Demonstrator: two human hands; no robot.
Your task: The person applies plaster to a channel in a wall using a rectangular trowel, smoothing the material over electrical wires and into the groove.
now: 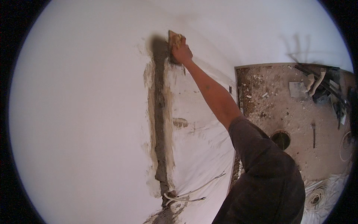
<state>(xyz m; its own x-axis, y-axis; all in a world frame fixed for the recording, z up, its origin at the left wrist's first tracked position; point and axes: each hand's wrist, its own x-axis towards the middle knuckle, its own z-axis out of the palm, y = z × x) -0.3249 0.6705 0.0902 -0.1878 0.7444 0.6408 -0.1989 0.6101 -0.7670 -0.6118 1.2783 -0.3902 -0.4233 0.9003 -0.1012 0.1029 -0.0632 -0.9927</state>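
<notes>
My right hand (pixel 182 53) reaches up along the white wall (pixel 82 112) with its fingers wrapped round a small plastering float (pixel 172 40). The float is brown and dirty, seen nearly edge-on, and lies at the upper right side of a long grey mortar strip (pixel 159 112). That strip runs up and down the wall, dark and damp-looking at its top, with smeared tan edges on both sides. The fingertips are partly hidden behind the handle. My left hand is out of the picture.
Loose pale cables (pixel 190 200) stick out of a rough hole at the strip's foot. On the dusty floor (pixel 268 108) to the right lie rubble crumbs, a round dark opening (pixel 280 140), a heap of dark scraps (pixel 324 86) and a coil of cable (pixel 316 198) on plastic sheeting.
</notes>
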